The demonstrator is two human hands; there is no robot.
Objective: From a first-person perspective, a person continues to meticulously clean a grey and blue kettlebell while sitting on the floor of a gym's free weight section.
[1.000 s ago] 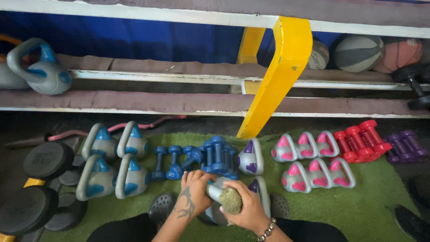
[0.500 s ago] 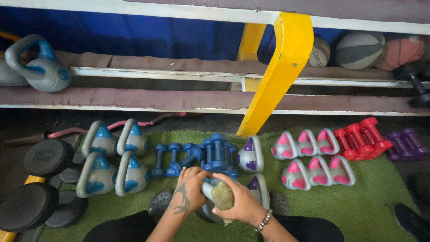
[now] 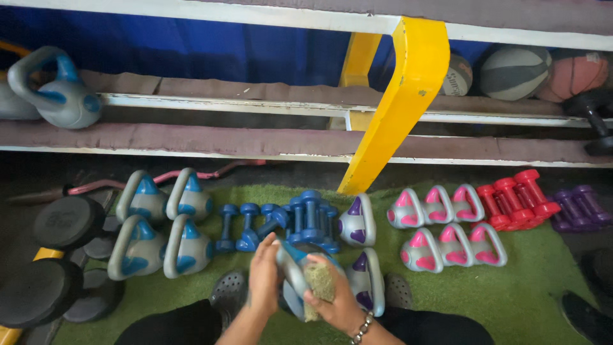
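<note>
1. Left hand (image 3: pixel 264 281) is gripping the side of a grey kettlebell (image 3: pixel 295 276), fingers curled around it, low and centre over the green mat (image 3: pixel 523 294).
2. Right hand (image 3: pixel 335 300) is pressing a tan rag (image 3: pixel 318 282) against the kettlebell's face, fingers clenched around the rag; bracelet (image 3: pixel 363 328) on the wrist.
3. Kettlebell is sitting lifted between both hands, just in front of two purple-marked kettlebells (image 3: pixel 357 223).
4. Blue dumbbells (image 3: pixel 306 220) are lying just behind the hands.
5. Four blue-marked kettlebells (image 3: pixel 163 223) are standing to the left, pink-marked ones (image 3: pixel 447 227) to the right, then red dumbbells (image 3: pixel 514 198).
6. Black weights (image 3: pixel 60 223) are lying far left.
7. Yellow post (image 3: pixel 396 108) is leaning against the rack (image 3: pixel 223 102); balls (image 3: pixel 514 70) are resting at the back.
</note>
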